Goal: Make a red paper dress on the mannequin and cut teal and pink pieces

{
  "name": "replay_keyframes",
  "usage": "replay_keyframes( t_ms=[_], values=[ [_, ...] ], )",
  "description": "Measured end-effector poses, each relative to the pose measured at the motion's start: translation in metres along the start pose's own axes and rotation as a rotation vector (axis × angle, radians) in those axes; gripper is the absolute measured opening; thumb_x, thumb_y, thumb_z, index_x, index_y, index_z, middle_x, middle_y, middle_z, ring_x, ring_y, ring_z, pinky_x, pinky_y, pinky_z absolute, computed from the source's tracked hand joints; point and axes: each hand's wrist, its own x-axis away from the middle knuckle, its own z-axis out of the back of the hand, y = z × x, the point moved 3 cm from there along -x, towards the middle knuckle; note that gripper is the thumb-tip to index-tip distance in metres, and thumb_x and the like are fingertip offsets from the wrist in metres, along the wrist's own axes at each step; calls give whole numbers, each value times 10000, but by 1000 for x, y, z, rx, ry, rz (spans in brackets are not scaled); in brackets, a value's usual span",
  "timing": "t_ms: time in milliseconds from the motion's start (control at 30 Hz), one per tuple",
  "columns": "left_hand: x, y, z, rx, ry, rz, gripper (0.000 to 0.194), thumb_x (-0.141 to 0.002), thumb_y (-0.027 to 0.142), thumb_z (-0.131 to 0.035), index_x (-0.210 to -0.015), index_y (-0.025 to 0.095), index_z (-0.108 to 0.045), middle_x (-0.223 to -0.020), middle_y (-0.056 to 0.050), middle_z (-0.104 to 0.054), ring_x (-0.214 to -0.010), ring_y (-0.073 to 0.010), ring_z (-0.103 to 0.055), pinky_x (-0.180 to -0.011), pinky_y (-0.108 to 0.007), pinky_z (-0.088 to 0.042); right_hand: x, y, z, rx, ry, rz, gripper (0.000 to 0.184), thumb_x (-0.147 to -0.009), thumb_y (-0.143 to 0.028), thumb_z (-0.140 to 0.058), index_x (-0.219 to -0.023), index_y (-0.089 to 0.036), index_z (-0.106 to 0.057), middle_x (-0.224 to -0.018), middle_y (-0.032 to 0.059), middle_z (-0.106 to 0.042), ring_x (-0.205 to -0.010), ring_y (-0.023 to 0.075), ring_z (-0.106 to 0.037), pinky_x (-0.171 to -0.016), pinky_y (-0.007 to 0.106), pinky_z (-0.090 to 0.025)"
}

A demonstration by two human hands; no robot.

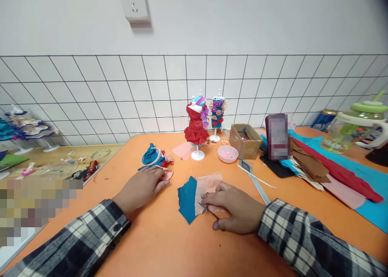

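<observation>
My right hand [235,207] is closed on a small pair of scissors [214,215], one finger and the thumb at the handles. Under its fingers lies a peach sheet of crepe paper [209,184], which meets a blue piece [188,200] along its left side. Over to the left, my left hand [145,188] rests flat with fingers stretched on a small peach scrap [167,174]. Just beyond its fingertips is a heap of blue and red scraps [166,159] with a white ring [150,156] on it.
Small mannequins stand at the back, one in a red dress [196,125]. Nearby are a pink bowl [228,153], a cardboard box [245,141], a ruler [257,184] and a phone [276,136]. Coloured paper strips [339,163] and a green-lidded jug [348,127] occupy the right.
</observation>
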Motion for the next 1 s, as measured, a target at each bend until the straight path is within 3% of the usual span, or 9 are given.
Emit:
replay_keyframes(
  t_ms=[133, 200, 333, 433, 533, 633, 733, 833, 1000],
  values=[
    [10, 32, 7, -134, 151, -143, 251, -964, 354, -462, -1026, 255, -683, -1051, -55, -710, -1015, -261, -608, -1070, -459, -292, 3, 5, 1, -111, 85, 67, 585, -788, -428, -703, -1326, -241, -569, -1335, 48, -596, -1150, 236, -524, -987, 360, -404],
    [18, 61, 0, -67, 63, -345, 235, -939, 382, -501, -991, 244, -684, -950, -64, -711, -896, -245, -623, -954, -424, -408, 4, 8, 3, -151, 151, 33, 576, -799, -419, -693, -1326, -226, -562, -1310, 61, -610, -1189, 230, -523, -1028, 360, -378],
    [29, 95, -22, 16, -117, -366, 410, -921, 401, -534, -1288, 220, -549, -1254, -132, -623, -1089, -295, -587, -949, -442, -445, 7, 20, 12, -151, 302, -302, 508, -773, -331, -697, -1249, -208, -570, -1092, 55, -691, -956, 202, -622, -831, 327, -462],
    [29, 97, -29, 37, -203, -378, 310, -941, 371, -508, -1213, 250, -593, -1253, -99, -636, -1125, -282, -585, -1070, -507, -327, 10, 33, 24, 7, 376, -502, 236, -777, -345, -679, -962, -200, -659, -894, 42, -676, -806, 191, -611, -687, 296, -430],
    [28, 92, -27, 112, -241, -401, 212, -954, 360, -491, -1076, 270, -639, -1185, -47, -673, -1087, -234, -615, -1120, -495, -238, 12, 50, 31, 159, 338, -558, 187, -751, -364, -704, -829, -196, -675, -877, 62, -637, -812, 211, -595, -638, 288, -381],
    [30, 90, -25, 153, -251, -435, 146, -926, 323, -540, -995, 268, -655, -1104, -21, -698, -1032, -206, -639, -1123, -458, -220, 14, 69, 28, 20, 265, -640, 284, -752, -343, -703, -992, -197, -657, -746, 18, -608, -701, 183, -576, -579, 269, -346],
    [31, 90, -24, 152, -227, -451, 138, -902, 301, -562, -993, 268, -660, -1074, -27, -705, -990, -208, -649, -1101, -442, -243, 16, 83, 24, -239, 246, -669, 549, -726, -294, -728, -1230, -174, -545, -670, -42, -553, -621, 144, -547, -552, 247, -343],
    [31, 92, -23, 156, -201, -491, 150, -903, 320, -555, -996, 262, -659, -1033, -39, -711, -937, -211, -654, -1053, -423, -300, 18, 89, 23, -344, 247, -674, 644, -688, -263, -761, -1268, -165, -499, -631, -76, -515, -586, 126, -528, -539, 233, -339],
    [31, 94, -24, 104, -210, -546, 215, -885, 417, -575, -948, 231, -664, -851, -48, -675, -821, -214, -616, -912, -396, -396, 17, 85, 23, -305, 207, -729, 283, -689, -272, -750, -896, -162, -593, -615, -52, -528, -524, 100, -498, -470, 224, -334]
  ],
)
